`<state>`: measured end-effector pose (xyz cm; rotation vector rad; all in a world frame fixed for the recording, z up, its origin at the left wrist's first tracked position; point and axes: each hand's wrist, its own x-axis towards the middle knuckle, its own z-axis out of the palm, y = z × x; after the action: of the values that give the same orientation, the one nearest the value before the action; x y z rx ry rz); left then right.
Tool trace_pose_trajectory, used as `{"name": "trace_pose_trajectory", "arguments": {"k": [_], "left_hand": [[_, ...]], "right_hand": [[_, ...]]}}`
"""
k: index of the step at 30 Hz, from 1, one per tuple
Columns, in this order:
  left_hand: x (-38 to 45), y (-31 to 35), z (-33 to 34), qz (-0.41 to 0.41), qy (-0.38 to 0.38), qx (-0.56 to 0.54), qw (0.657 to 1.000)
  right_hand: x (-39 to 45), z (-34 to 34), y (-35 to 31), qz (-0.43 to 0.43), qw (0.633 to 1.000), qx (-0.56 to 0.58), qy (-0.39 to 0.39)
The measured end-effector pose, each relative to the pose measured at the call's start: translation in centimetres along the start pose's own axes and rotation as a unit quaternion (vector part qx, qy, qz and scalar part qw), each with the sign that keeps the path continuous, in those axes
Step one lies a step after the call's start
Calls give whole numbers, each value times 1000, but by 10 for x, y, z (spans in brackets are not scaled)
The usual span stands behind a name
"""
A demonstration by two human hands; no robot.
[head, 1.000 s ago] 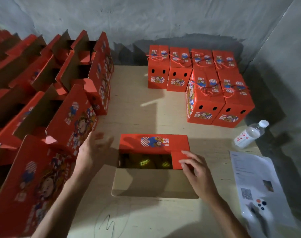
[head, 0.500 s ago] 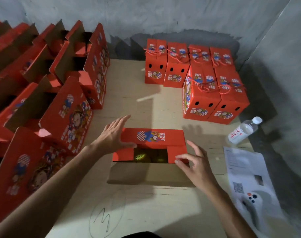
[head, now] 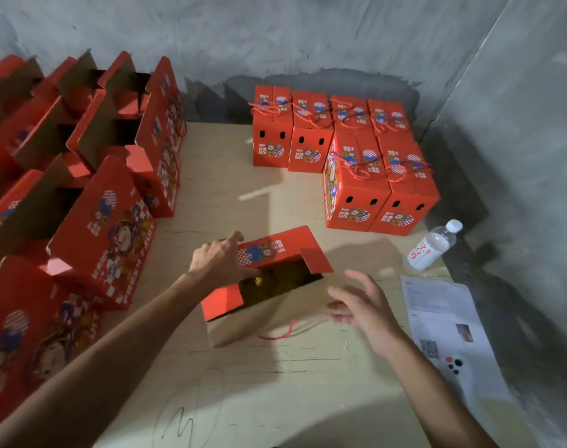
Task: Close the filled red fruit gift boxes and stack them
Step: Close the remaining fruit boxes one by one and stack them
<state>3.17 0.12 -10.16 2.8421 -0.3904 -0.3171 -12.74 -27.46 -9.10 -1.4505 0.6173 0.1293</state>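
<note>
A red fruit gift box stands open at the middle of the table, turned at an angle, with yellow-green fruit visible inside. Its far printed flap is folded partly over the opening, and the brown near flap lies toward me with a red cord on it. My left hand rests on the left end of the far flap, fingers over its edge. My right hand hovers open just right of the box, touching nothing. Several closed red boxes stand in rows at the back right.
Many open red boxes with raised lids stand in rows along the left. A water bottle lies at the right, beside a printed sheet. Grey walls enclose the table's back and right sides.
The box has turned counter-clockwise under my left hand. My right hand has come off the right side flap and drawn back to the right. The red cord now shows on the near flap.
</note>
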Motion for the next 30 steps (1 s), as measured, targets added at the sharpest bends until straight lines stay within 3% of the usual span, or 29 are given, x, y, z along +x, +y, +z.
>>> {"name": "trace_pose_trajectory", "arguments": {"k": [3,7,11,15,20,23,27,30], "left_hand": [[-4,13,-9,-85,-20,24,996],[-29,35,2,-108,-59,44,991],[-56,35,16,-52,-18,38,998],[-59,16,10,19,-10,34,999],[-50,14,-1,80,18,247,966],[-38,19,-5,203,-7,305,930],[-32,32,1,279,-25,267,922],[-39,53,21,261,-21,136,955]], "right_hand": [[11,22,-17,-57,998,-7,39],[9,72,-24,-126,977,-172,17],[17,80,-39,-142,932,-332,10],[24,65,-53,-161,900,-405,-23],[36,53,-72,-217,855,-471,-18],[45,55,-85,-262,787,-558,-26],[51,62,-101,-343,704,-622,-10],[51,72,-104,-394,694,-603,1]]}}
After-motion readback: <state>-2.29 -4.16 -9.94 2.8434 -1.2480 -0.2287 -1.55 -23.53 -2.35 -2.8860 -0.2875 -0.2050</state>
